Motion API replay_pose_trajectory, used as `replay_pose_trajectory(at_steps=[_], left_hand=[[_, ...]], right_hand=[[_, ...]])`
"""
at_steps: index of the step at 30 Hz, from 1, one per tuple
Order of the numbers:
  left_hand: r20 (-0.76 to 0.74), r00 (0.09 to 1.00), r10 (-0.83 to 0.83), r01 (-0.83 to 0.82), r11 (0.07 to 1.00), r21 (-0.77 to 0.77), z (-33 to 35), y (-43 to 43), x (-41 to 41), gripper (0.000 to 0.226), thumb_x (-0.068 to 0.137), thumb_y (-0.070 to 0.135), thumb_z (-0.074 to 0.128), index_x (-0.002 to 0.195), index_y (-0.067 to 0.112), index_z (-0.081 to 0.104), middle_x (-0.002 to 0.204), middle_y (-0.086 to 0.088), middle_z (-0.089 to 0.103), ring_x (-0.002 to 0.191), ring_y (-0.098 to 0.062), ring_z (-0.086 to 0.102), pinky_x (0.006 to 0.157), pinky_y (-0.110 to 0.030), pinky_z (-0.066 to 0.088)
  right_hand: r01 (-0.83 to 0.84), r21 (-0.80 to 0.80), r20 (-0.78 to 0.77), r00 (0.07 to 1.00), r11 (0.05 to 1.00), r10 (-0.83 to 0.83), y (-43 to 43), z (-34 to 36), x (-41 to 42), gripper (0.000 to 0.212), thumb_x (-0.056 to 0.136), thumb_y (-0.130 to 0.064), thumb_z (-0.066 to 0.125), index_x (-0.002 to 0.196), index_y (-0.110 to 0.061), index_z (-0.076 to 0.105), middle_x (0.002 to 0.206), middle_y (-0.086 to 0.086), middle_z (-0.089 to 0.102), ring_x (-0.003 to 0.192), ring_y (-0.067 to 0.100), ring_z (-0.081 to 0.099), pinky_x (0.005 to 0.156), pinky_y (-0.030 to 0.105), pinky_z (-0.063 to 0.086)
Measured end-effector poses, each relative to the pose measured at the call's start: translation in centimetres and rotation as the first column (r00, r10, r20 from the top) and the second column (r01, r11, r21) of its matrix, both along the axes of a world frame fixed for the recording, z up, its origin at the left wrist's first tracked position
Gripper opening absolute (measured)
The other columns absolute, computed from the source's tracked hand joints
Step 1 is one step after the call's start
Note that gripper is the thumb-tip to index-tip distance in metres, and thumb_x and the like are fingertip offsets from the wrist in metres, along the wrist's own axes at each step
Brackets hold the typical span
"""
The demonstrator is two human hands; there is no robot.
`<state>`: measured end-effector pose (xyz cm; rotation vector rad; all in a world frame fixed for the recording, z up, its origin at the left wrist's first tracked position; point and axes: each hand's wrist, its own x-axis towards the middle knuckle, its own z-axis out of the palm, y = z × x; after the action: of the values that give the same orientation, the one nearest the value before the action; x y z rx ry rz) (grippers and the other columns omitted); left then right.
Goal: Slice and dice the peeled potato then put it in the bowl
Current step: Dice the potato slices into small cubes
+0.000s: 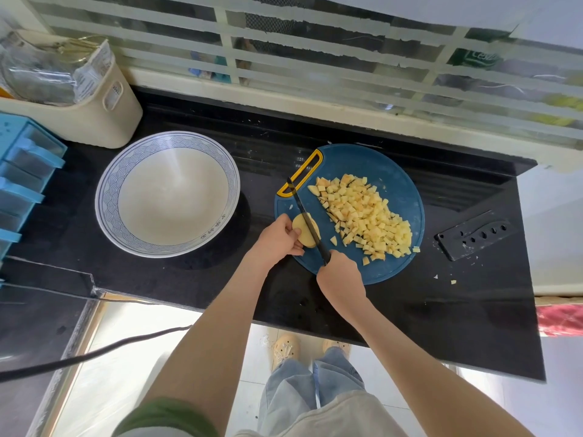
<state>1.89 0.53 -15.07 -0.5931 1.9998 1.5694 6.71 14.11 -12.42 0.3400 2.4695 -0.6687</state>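
Mostly done, judging by the heap of potato cubes (362, 216) on the right half of the round blue cutting board (378, 162). Gripping the one uncut potato chunk (299, 229) at the board's near-left edge with the left hand (279, 236), fingers curled round it. Clasping the knife (304, 212) by its handle in the right hand (339, 272), with the blade across that chunk. Left to do: dicing this piece, then moving everything into the empty patterned bowl (108, 190) on the bench (441, 310) to the left.
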Motion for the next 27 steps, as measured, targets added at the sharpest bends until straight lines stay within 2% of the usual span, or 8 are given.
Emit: replay_pose_trajectory(at_steps=[6,12,15,19,22,27], left_hand=[[-0.012,1.0,0.013,-0.013,1.0,0.01,0.0,0.0,0.3,0.009,0.099,0.012,0.048,0.094,0.01,0.042,0.084,-0.014,0.063,0.071,-0.018,0.068,0.061,-0.022,0.058],[-0.016,0.999,0.036,-0.036,0.999,0.005,0.1,0.1,0.4,0.012,0.099,0.013,0.049,0.089,0.01,0.042,0.081,-0.013,0.064,0.069,-0.019,0.069,0.064,-0.025,0.059],[-0.02,0.998,0.058,-0.057,0.998,0.024,0.2,0.0,0.6,0.016,0.099,0.015,0.05,0.085,0.01,0.043,0.078,-0.013,0.065,0.071,-0.022,0.07,0.07,-0.033,0.06],[-0.027,0.999,0.03,-0.03,1.0,0.003,0.4,-0.1,0.8,0.017,0.099,0.018,0.049,0.085,0.009,0.045,0.076,-0.011,0.067,0.071,-0.023,0.071,0.075,-0.037,0.06],[-0.025,1.0,0.013,-0.014,1.0,-0.01,0.6,-0.2,0.7,0.018,0.1,0.018,0.049,0.084,0.01,0.045,0.076,-0.013,0.068,0.068,-0.022,0.071,0.071,-0.034,0.06],[-0.018,1.0,-0.023,0.023,0.999,-0.036,0.9,-0.3,0.7,0.018,0.1,0.019,0.048,0.086,0.009,0.045,0.073,-0.01,0.068,0.064,-0.019,0.069,0.065,-0.028,0.059]], right_hand=[[0.008,-0.029,-0.029,1.0,1.0,-0.009,-0.4,-0.1,-0.6,0.02,0.093,-0.01,0.041,0.107,-0.012,0.055,0.088,0.004,0.055,0.082,0.022,0.059,0.068,0.035,0.051],[0.037,-0.109,-0.114,0.992,0.993,-0.05,0.4,0.4,-0.4,0.018,0.095,-0.007,0.038,0.1,-0.014,0.055,0.072,-0.004,0.048,0.063,0.011,0.049,0.051,0.024,0.037],[-0.016,-0.099,-0.112,0.994,0.995,0.005,0.5,0.8,0.3,0.016,0.095,-0.008,0.039,0.096,-0.015,0.053,0.072,-0.004,0.048,0.063,0.01,0.048,0.053,0.024,0.036],[-0.024,-0.097,-0.105,0.994,0.995,0.014,0.4,0.9,0.7,0.014,0.096,-0.01,0.041,0.097,-0.017,0.053,0.074,-0.004,0.049,0.066,0.01,0.049,0.056,0.024,0.039],[-0.04,-0.075,-0.108,0.994,0.996,0.032,0.3,1.2,0.4,0.015,0.096,-0.01,0.039,0.095,-0.017,0.052,0.076,-0.002,0.051,0.067,0.013,0.05,0.058,0.027,0.04],[-0.06,-0.038,-0.1,0.993,0.997,0.056,-0.1,1.1,0.4,0.014,0.096,-0.011,0.039,0.093,-0.016,0.052,0.073,-0.003,0.05,0.062,0.01,0.048,0.052,0.025,0.038]])
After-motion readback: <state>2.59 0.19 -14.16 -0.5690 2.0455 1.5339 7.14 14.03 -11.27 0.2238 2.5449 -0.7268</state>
